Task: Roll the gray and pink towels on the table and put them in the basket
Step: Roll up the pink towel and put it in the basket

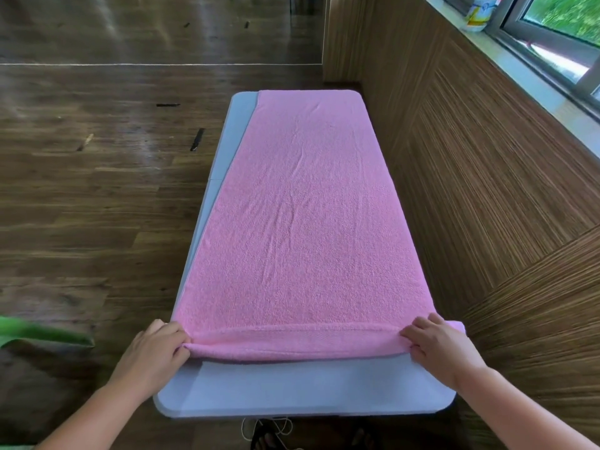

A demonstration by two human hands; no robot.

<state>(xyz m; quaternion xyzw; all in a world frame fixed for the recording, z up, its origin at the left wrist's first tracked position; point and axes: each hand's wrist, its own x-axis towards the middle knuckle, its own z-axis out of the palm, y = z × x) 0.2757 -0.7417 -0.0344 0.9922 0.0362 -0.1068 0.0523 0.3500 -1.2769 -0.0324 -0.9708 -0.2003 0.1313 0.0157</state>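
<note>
A pink towel point(302, 216) lies spread lengthwise over a long grey table point(292, 388), reaching its far end. The towel's near edge is turned over into a first low roll point(292, 344). My left hand point(156, 347) grips the roll's left end, fingers curled around the fold. At the roll's right end my right hand point(438, 342) holds it the same way. No gray towel is in view.
A wood-panelled wall point(487, 196) runs close along the table's right side, under a window sill point(532, 76) with a container on it. Wooden floor lies to the left. A green object point(39, 332), perhaps the basket's rim, shows at the lower left edge.
</note>
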